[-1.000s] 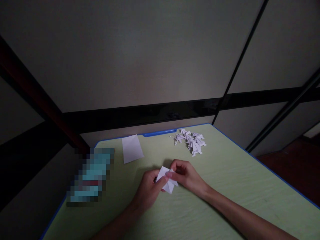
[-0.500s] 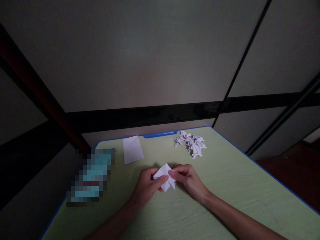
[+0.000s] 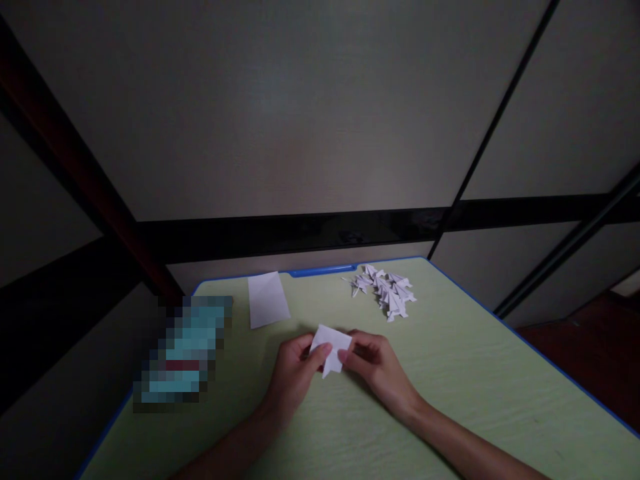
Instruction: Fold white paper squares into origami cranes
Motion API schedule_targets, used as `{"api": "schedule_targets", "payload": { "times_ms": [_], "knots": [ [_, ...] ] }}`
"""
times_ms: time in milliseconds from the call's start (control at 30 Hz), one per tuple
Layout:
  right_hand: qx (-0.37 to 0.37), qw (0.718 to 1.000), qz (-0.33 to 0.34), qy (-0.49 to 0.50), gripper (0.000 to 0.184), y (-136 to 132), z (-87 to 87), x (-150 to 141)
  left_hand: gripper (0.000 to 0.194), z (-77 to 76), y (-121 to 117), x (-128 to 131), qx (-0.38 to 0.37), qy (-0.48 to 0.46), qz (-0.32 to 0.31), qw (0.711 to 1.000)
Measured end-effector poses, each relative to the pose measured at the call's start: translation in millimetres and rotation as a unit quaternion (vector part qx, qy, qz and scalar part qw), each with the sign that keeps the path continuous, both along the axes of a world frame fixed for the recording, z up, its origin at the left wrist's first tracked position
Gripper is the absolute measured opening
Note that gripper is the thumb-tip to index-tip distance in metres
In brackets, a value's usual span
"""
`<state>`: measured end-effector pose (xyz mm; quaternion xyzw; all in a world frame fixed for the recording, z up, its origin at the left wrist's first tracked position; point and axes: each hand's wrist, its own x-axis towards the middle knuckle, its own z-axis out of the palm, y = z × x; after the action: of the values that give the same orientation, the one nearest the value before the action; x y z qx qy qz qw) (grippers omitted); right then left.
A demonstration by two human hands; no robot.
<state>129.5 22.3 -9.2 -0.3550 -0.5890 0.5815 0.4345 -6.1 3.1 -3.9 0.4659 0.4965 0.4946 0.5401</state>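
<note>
- The left hand (image 3: pixel 293 367) pinches the left side of a small folded white paper (image 3: pixel 333 338), its thumb flat on the upper face and its other fingers curled behind and partly hidden.
- The right hand (image 3: pixel 383 363) grips the same paper's right side, thumb tip on the face, fingers bent behind the edge; how they press underneath cannot be told.
- Between the two hands, the folded paper has a straight upper edge and a pointed flap hanging toward the wearer, just below the left thumb.
- Under both hands and forearms lies the pale green table (image 3: pixel 450 387), with a blue edge.
- Beyond the left hand, slightly to its left, a white paper sheet (image 3: pixel 269 300) lies flat near the table's far edge, apart from the fingers.
- Straight beyond both hands, a blue strip (image 3: pixel 323 271) is set along the far edge.
- Beyond the right hand, a pile of folded paper figures (image 3: pixel 395 293) lies bunched together, white and pointed; thin pale pieces stick out at its left end.
- Well to the left of the left hand is a pixelated item (image 3: pixel 193 343), mostly teal with a red band; what it is cannot be told.
- Farthest from the hands, past the table, stand grey panels (image 3: pixel 300 120) crossed by a glossy black band (image 3: pixel 280 235).
</note>
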Motion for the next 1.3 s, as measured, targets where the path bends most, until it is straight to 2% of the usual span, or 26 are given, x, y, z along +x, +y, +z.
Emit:
{"api": "schedule_targets", "payload": {
  "times_ms": [33,100,200,267,367,533,667,800,933,1033,1300],
  "knots": [
    [0.013,1.000,-0.001,0.005,0.010,-0.6,0.3,0.3,0.022,-1.0,0.6,-0.6,0.001,0.021,-0.010,1.000],
    [0.053,0.998,0.005,0.013,0.024,-1.4,1.6,0.9,0.020,-2.0,1.3,-1.5,0.003,0.056,-0.042,0.998],
    [0.092,0.996,0.005,0.003,0.016,-1.3,3.5,1.3,0.016,-1.2,0.5,-1.1,0.005,0.076,-0.081,0.994],
    [0.082,0.997,-0.014,0.004,0.009,-0.6,3.4,1.2,0.013,-0.9,-0.6,-0.2,-0.006,0.070,-0.095,0.993],
    [0.045,0.998,-0.025,0.031,0.011,1.2,1.6,1.2,0.013,-3.4,-0.4,0.0,-0.022,0.069,-0.086,0.994],
    [0.030,0.997,0.003,0.064,0.017,6.7,-0.1,3.9,0.023,-7.5,4.6,-3.1,-0.038,0.038,-0.068,0.996],
    [0.038,0.998,0.027,0.038,0.018,9.3,0.8,6.4,0.024,-2.4,5.5,-4.4,-0.043,0.026,-0.072,0.996],
    [-0.009,0.998,0.064,0.012,0.019,9.0,1.1,7.6,0.021,3.7,5.3,-5.6,-0.054,0.033,-0.082,0.995],
    [-0.031,0.998,0.041,0.031,0.026,9.8,0.1,8.3,0.020,4.4,6.7,-8.2,-0.070,0.030,-0.100,0.992],
    [-0.020,0.999,0.030,0.028,0.022,10.5,-1.1,8.8,0.021,2.9,7.5,-9.4,-0.071,0.032,-0.107,0.991],
    [0.094,0.993,-0.063,0.015,0.010,10.4,-4.0,9.9,0.021,5.4,5.8,-8.0,-0.088,0.020,-0.106,0.990]
  ]
}}
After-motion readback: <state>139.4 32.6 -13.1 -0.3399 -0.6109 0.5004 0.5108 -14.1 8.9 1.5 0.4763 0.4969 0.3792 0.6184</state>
